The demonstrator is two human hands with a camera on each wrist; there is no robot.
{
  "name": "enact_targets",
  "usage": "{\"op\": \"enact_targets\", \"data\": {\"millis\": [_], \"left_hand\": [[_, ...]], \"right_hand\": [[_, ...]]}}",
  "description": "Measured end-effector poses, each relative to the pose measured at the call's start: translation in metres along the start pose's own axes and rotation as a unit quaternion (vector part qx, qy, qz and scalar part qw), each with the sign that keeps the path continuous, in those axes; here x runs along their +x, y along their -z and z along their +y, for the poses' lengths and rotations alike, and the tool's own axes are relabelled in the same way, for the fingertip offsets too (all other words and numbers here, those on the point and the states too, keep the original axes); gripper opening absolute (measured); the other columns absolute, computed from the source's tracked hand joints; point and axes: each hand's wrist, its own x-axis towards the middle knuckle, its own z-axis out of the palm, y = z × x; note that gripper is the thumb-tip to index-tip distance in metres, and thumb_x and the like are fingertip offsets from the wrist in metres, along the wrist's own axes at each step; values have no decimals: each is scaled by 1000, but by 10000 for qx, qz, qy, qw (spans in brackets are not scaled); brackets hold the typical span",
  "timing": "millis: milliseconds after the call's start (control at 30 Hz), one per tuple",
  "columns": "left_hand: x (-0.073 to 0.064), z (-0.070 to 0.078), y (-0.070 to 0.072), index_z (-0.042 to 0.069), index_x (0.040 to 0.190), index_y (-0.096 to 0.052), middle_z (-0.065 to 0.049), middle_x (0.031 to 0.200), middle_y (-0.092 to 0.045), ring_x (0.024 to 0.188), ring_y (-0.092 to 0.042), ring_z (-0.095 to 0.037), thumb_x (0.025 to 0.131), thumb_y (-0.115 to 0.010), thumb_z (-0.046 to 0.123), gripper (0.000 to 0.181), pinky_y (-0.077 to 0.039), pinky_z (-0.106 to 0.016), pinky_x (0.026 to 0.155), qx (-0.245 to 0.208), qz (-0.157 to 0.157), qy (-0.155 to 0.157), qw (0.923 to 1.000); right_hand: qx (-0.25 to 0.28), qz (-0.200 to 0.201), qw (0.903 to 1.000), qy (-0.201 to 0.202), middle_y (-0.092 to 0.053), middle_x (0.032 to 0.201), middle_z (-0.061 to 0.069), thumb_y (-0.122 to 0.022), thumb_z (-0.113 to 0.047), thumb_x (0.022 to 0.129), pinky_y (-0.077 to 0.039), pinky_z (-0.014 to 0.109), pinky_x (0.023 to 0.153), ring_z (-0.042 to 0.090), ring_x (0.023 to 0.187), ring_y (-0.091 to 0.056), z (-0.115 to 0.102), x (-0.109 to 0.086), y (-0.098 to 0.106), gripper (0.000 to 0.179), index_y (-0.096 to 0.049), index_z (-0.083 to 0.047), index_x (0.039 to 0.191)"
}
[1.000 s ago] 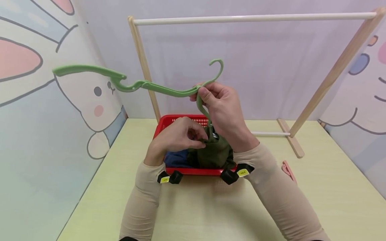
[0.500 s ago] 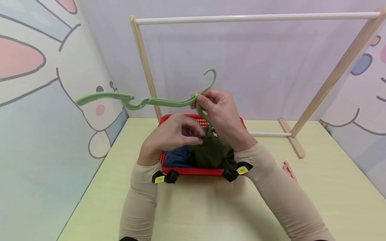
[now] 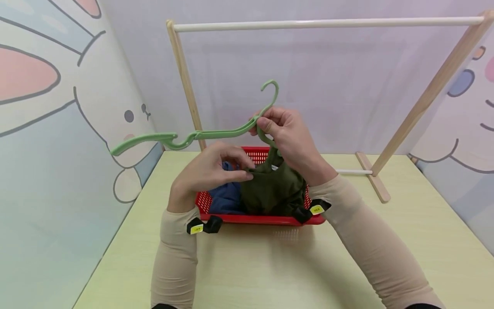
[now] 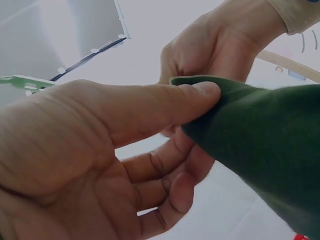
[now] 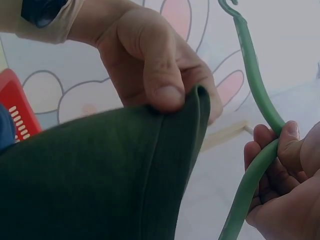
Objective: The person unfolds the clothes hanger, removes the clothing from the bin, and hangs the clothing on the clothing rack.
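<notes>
My left hand (image 3: 206, 171) pinches the neckline edge of a dark green garment (image 3: 272, 191) between thumb and fingers. The left wrist view shows the thumb lying over the cloth's (image 4: 265, 135) folded edge. With thumb and fingers, my right hand (image 3: 293, 135) grips a light green folding hanger (image 3: 220, 134) just below its hook. One hanger arm stretches out to the left over my left hand, its end piece bent at a hinge. The other arm runs down into the garment's neck opening, where its lower part is hidden. A small white label (image 3: 274, 167) shows inside the neck.
Behind and below the hands stands a red plastic basket (image 3: 262, 219) with a blue garment (image 3: 227, 198) in it. A rack with a white rail (image 3: 328, 23) and wooden posts spans the back. A pink piece (image 3: 170, 155) of wall drawing borders the table's (image 3: 247, 266) left side.
My left hand has shifted left, drawing the neckline wider, while the right hand moves slightly right with the hanger. The hanger's left arm has swung lower, and its lower arm sits in the garment's neck.
</notes>
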Motion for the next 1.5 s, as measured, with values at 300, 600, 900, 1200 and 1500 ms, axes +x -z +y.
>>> {"op": "enact_targets", "data": {"millis": [300, 600, 900, 1200, 1500], "left_hand": [[-6, 0, 9, 7, 109, -84, -2, 103, -80, 96, -70, -24, 93, -86, -6, 20, -59, -34, 85, -196, 579, -322, 9976], [-17, 5, 17, 4, 106, -82, -6, 105, -75, 90, -66, -25, 93, -83, -11, 21, -59, -31, 79, -382, 1341, -406, 9894], [-24, 5, 24, -6, 106, -80, -7, 93, -73, 83, -61, -22, 87, -79, -21, 24, -53, -30, 75, -826, 1915, -585, 9763], [-29, 4, 33, -10, 105, -76, -8, 98, -72, 89, -61, -25, 91, -75, -19, 16, -54, -30, 78, -961, 2141, -767, 9690], [-31, 3, 35, -10, 105, -75, -8, 94, -70, 80, -63, -22, 95, -72, -17, 12, -58, -26, 74, -1346, 2753, -434, 9509]], "right_hand": [[-62, 311, 9995, -76, -79, 97, 9, -66, -8, 112, -58, 41, 102, 32, 106, -70, 0, 2, 14, 19, -79, 5, 109], [-177, 477, 9987, -50, -82, 101, 6, -68, -11, 111, -57, 34, 97, 29, 110, -71, 5, 2, 26, 19, -80, 3, 107], [-270, 694, 9972, -39, -81, 98, 1, -68, -12, 111, -53, 31, 93, 23, 114, -71, 10, 4, 33, 18, -81, 0, 105], [-248, 940, 9952, -77, -82, 92, 3, -73, -11, 109, -55, 29, 89, 18, 95, -76, 7, 6, 40, 13, -81, 0, 109], [-188, 1016, 9943, 266, -82, 88, 4, -74, -5, 107, -58, 26, 85, 17, 87, -76, -2, 7, 54, 11, -81, 3, 102]]}}
